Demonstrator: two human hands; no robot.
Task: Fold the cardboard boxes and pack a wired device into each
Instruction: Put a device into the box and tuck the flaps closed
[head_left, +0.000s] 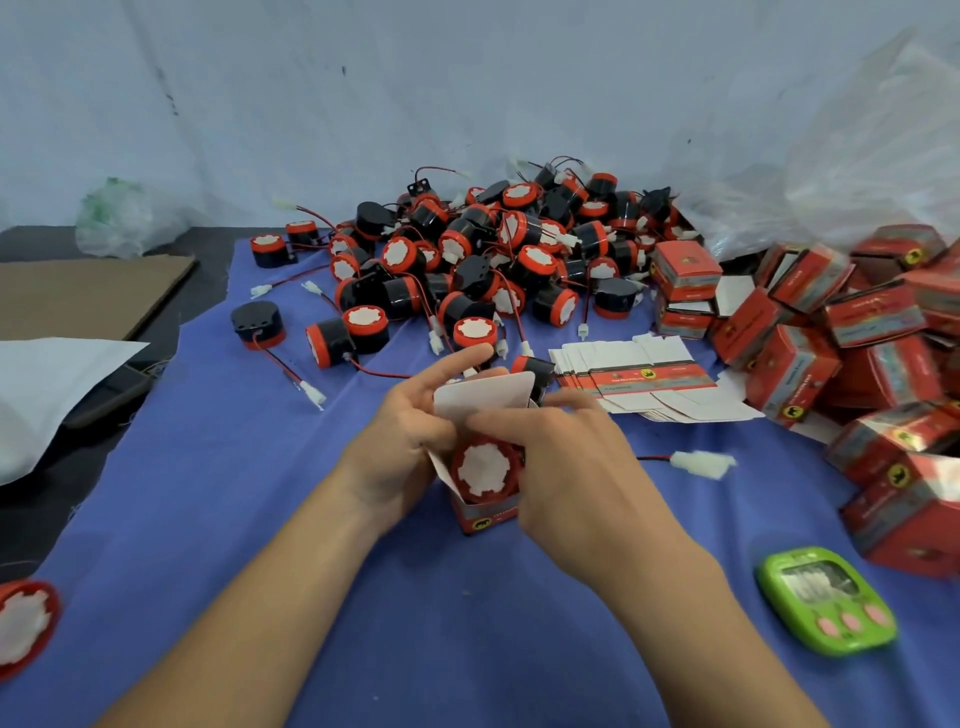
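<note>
A small red cardboard box (485, 514) stands open-topped above the blue cloth, its white lid flap (483, 397) raised. Inside sits a wired device (485, 467) with a red rim and white face up. My left hand (410, 441) grips the box's left side, its fingers reaching up behind the flap. From the right, my right hand (566, 467) holds the box, fingers curled over the top edge by the device. A red-black wire with a white connector (701, 462) trails out past my right hand.
A heap of black-and-red wired devices (493, 260) fills the far middle. Flat unfolded boxes (644, 382) are stacked just behind my hands. Packed red boxes (857, 353) pile up at the right. A green timer (826, 597) lies at the near right; brown cardboard (88, 291) lies left.
</note>
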